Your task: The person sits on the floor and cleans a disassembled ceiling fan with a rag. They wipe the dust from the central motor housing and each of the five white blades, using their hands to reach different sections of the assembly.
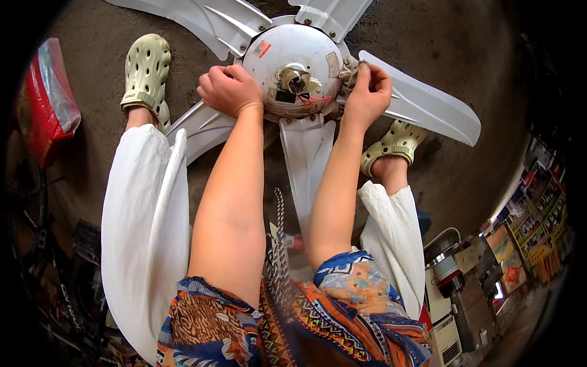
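The step in hand looked to be wiping the ceiling fan [293, 46] at the upper middle of the frame, and the next move seemed to call for steadying its hub while working the cloth [349, 72] around the blade root. The right hand [370, 96] pinched that grey cloth between thumb and fingers at the hub's right edge; the left hand [230, 89] lay half curled by the left edge, its grip hidden.
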Demonstrator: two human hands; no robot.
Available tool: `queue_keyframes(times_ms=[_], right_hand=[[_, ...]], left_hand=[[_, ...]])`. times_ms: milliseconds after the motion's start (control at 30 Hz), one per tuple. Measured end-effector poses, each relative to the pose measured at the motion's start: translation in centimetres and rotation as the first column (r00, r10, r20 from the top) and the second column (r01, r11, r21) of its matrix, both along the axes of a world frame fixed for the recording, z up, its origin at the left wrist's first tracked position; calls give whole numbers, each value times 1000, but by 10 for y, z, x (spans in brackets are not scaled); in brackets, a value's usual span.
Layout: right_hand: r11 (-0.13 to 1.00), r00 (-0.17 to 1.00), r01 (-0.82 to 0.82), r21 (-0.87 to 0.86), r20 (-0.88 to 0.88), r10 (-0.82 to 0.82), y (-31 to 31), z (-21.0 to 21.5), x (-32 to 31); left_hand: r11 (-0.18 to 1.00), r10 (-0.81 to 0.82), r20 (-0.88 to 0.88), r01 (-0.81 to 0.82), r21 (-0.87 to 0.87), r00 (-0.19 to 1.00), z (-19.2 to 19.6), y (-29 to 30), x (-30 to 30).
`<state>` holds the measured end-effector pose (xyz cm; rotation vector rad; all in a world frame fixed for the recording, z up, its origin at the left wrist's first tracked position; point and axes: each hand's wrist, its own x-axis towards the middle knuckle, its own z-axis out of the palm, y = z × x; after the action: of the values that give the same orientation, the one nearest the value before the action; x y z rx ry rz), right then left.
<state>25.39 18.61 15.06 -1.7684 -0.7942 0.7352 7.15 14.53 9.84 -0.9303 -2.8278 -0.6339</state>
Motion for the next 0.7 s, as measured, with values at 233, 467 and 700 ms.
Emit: queue_keyframes(times_ms=[233,467,700], right_hand=[[973,817,-214,-91,530,229,-42,-4,-21],[982,905,-27,-185,413,103,-128,-4,-42],[938,960,271,-214,-8,-280,-113,11,-47]], left_hand=[[1000,-6,-4,6,-21,1000,2,3,3],[998,28,8,-28,-48,1000,1,2,1],[996,30,13,-29,-81,999,-5,4,-1]])
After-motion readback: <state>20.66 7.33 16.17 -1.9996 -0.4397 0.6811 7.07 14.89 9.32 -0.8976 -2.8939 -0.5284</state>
